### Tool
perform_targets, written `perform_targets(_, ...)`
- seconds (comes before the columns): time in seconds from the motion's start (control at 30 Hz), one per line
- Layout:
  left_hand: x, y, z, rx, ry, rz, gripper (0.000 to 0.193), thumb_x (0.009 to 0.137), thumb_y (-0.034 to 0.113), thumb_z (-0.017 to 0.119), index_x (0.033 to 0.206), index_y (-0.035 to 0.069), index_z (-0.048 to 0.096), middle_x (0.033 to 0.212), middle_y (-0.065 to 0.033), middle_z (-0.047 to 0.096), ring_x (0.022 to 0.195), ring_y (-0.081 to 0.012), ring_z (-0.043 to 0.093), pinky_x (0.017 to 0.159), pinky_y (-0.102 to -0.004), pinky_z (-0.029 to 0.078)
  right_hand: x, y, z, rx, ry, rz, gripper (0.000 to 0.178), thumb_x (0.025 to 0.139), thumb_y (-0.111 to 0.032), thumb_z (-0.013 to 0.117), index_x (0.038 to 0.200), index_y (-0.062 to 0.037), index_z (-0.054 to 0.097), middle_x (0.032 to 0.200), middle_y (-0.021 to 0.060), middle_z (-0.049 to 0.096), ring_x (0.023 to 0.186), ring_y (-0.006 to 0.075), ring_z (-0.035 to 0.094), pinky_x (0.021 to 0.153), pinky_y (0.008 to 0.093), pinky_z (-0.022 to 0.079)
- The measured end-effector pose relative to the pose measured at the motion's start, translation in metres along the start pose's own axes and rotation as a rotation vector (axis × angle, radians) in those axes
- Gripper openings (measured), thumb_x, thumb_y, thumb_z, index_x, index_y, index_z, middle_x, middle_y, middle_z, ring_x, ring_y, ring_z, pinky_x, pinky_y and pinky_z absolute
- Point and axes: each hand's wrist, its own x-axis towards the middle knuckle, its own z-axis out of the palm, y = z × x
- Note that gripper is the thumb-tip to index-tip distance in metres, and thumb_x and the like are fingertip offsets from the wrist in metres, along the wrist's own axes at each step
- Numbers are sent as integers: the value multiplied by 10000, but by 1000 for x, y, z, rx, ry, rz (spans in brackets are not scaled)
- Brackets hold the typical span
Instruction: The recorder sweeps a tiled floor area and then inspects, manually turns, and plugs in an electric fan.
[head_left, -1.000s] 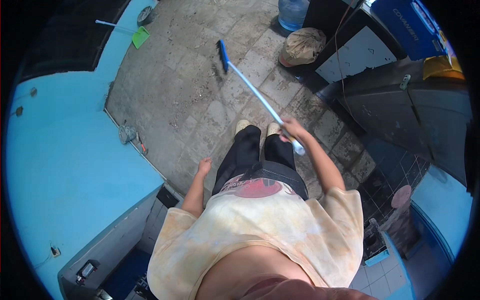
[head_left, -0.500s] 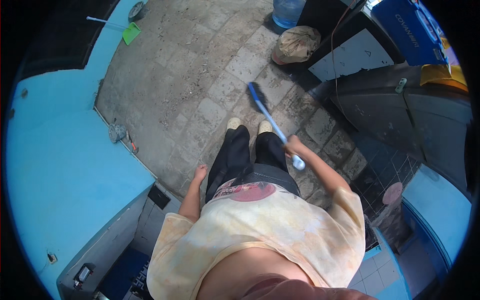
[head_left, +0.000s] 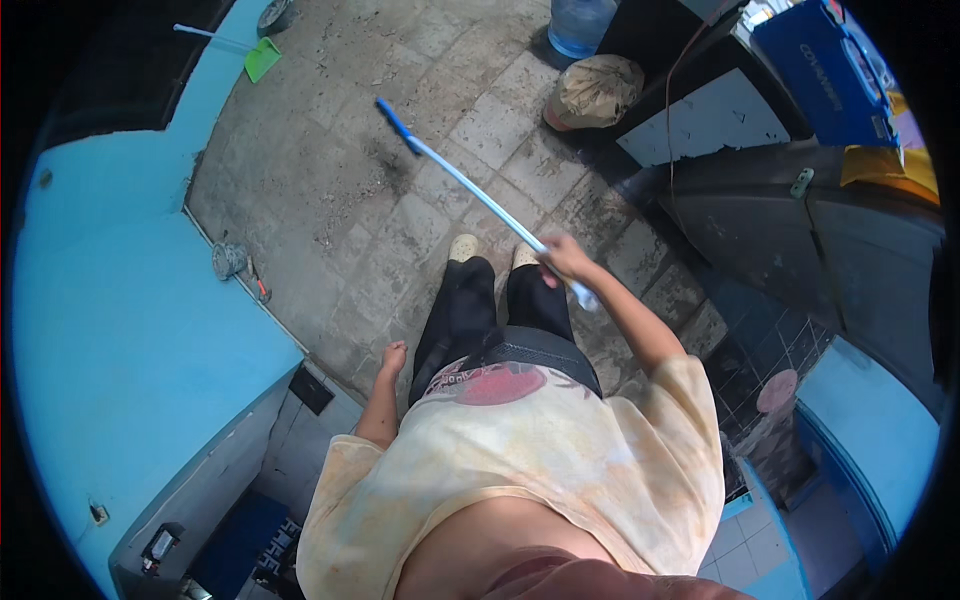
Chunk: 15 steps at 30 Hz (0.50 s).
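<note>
My right hand (head_left: 566,262) is wrapped around the upper part of a broom (head_left: 478,192) with a pale blue handle. The handle slants away to the far left, and its blue head (head_left: 396,122) is out over the tiled floor in front of my feet. A dark smudge shows beside the head; I cannot tell whether it is bristles or shadow. Low at my left side, my left hand (head_left: 394,357) hangs beside my thigh with its fingers curled in and nothing visible in them. Loose dirt and crumbs (head_left: 345,200) lie scattered across the floor left of the broom.
A green dustpan (head_left: 262,60) with a long handle leans by the blue wall at far left. Coiled grey material (head_left: 229,261) lies along the left wall. To the right stand a covered bucket (head_left: 597,92), a water jug (head_left: 580,28) and a dark cabinet (head_left: 750,220).
The broom head has swung left and farther out from my feet, away from the right side. My right hand has moved slightly up and left with the handle. My left hand has barely shifted.
</note>
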Motion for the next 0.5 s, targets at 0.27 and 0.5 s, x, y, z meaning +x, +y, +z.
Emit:
perform_targets(0.27,17,37,23,151,-76,20,306,692,181,518,954,25,545,930,-132,562,905,-237,515,788,-293,376,-159,29,-33,-636,333,341,242,645,-82,506,804,100,494,710,248,543,681,343,563,606,385,447)
perform_targets(0.5,8,57,7,115,12,220,311,704,161,503,978,16,532,953,-141,553,913,-238,513,791,-295,376,-58,96,-46,-476,302,321,278,605,-96,549,765,116,467,627,182,529,478,241,551,400,335,416)
